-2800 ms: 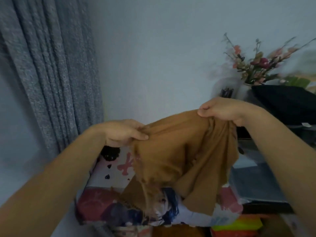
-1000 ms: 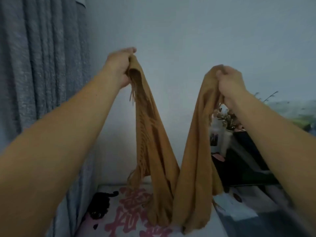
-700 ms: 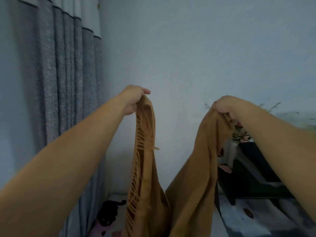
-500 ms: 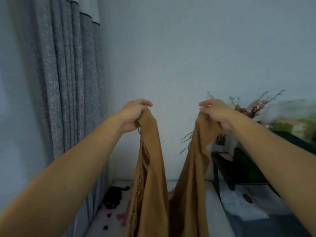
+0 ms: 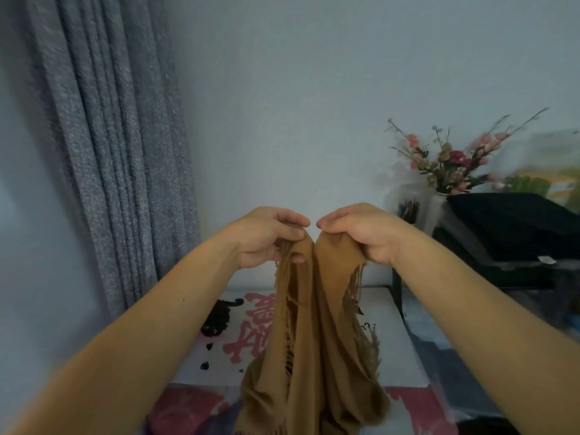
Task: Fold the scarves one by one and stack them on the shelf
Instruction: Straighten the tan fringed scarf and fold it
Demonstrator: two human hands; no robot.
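Both my arms reach forward, raised, hands nearly touching at centre — left hand [image 5: 270, 237] and right hand [image 5: 357, 232] each with fingers curled, pinching a bunched end of the scarf [image 5: 314, 340] — knuckles up.

Large pink characters on printed cloth [image 5: 251, 334], perhaps Chinese, unreadable

The left hand [image 5: 266, 238] and right hand [image 5: 361, 232] pinch the brown fringed scarf [image 5: 314, 340] by its ends, nearly touching, above the printed bedding [image 5: 244, 337].
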